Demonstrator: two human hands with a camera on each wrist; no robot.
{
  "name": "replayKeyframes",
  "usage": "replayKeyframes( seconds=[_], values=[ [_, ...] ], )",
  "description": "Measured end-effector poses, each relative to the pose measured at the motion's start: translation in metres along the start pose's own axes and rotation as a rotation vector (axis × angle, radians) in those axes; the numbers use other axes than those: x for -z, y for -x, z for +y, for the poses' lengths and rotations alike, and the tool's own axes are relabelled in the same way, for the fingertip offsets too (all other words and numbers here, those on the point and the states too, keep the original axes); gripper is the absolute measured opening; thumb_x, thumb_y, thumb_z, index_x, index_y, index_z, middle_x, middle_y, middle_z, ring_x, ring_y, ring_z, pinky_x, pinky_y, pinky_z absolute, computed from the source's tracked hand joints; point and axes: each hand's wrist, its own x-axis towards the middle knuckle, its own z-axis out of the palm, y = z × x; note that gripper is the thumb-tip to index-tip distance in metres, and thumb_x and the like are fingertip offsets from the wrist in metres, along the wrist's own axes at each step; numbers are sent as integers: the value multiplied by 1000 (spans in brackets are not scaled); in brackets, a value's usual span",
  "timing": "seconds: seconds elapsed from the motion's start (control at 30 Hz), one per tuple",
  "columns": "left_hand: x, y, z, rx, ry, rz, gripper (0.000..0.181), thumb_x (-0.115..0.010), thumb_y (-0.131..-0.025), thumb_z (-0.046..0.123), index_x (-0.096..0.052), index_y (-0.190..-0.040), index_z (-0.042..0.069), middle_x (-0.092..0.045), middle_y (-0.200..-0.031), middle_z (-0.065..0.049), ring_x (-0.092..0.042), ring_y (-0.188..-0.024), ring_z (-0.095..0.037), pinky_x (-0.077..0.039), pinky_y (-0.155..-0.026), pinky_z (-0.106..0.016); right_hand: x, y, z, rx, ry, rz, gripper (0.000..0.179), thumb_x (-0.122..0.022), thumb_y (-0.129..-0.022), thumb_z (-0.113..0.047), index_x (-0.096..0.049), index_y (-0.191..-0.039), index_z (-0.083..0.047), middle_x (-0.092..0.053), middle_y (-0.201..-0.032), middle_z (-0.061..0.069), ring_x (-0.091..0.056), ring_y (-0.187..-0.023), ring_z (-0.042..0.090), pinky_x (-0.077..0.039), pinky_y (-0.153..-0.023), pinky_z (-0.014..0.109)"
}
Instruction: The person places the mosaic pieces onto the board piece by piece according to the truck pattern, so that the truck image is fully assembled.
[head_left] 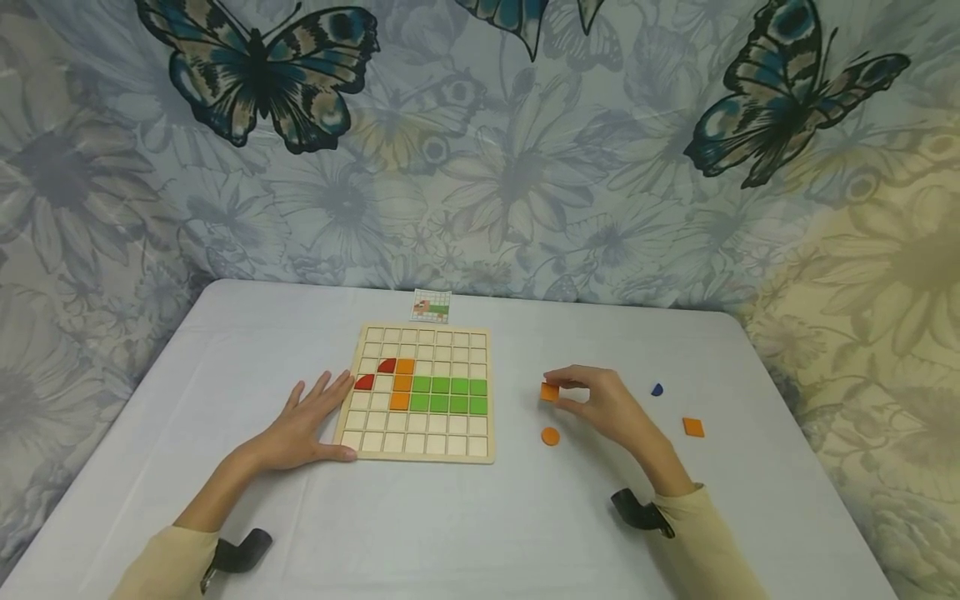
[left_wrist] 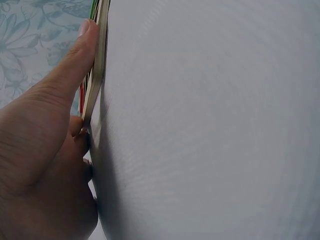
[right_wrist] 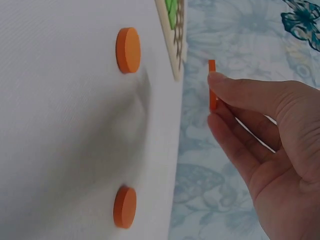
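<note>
My right hand (head_left: 600, 404) pinches an orange square tile (head_left: 550, 392) between thumb and fingers, raised above the table to the right of the wooden grid board (head_left: 420, 457). In the right wrist view the same tile (right_wrist: 212, 92) appears edge-on. My left hand (head_left: 303, 425) lies spread at the board's left edge, thumb at the lower corner and fingers along the side. On the board are green squares (head_left: 450, 395), a column of orange squares (head_left: 402, 383) and two red quarter-round pieces (head_left: 386, 365). An orange disc (head_left: 551, 437) lies just below the right hand.
Farther right on the white table (head_left: 420, 533) are a blue half-round piece (head_left: 657, 389) and another orange square (head_left: 693, 427). A small printed pattern card (head_left: 431, 306) lies behind the board. Patterned cloth (head_left: 510, 192) with butterflies rises behind the table.
</note>
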Motion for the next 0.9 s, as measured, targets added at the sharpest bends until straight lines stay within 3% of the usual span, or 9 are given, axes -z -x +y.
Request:
replayKeyframes(
  seconds=[0.9],
  values=[
    [-1, 0, -3, -4, -5, -3, 115, -78, -72, 58, -22, -155, 1, -16, -162, -19, -1, -148, -43, 8, -114, -62, -38, -38, -24, 12, -71, -97, 37, -77, -81, 1, -70, -117, -2, -72, -112, 5, -67, -104, 22, -54, -92, 39]
  ],
)
